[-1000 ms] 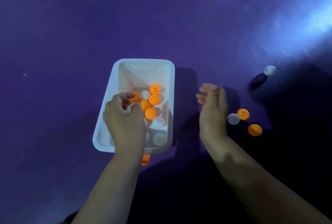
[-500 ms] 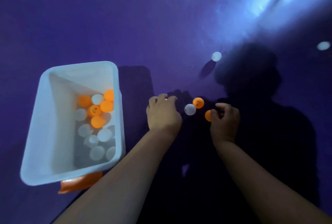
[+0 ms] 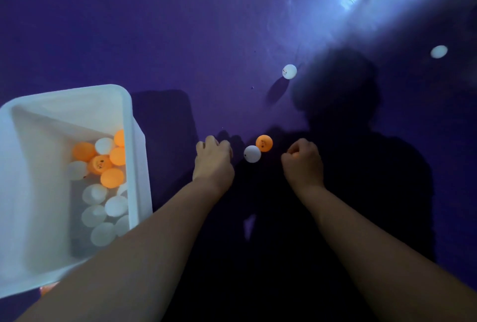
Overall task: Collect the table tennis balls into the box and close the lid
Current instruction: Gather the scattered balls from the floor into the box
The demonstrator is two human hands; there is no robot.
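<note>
The open white plastic box (image 3: 134,146), holding smooth orange and white balls, sits at the purple surface's (image 3: 180,38) left edge, while a white ball (image 3: 252,153) and an orange ball (image 3: 264,143) lie between the left hand (image 3: 213,159), fingers curled downward, and the right hand (image 3: 304,164), fisted around an orange ball.

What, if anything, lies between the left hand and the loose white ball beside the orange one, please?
Nothing visible does. The left hand sits just left of the white ball, with only bare purple surface between them; the orange ball lies beyond it.
</note>
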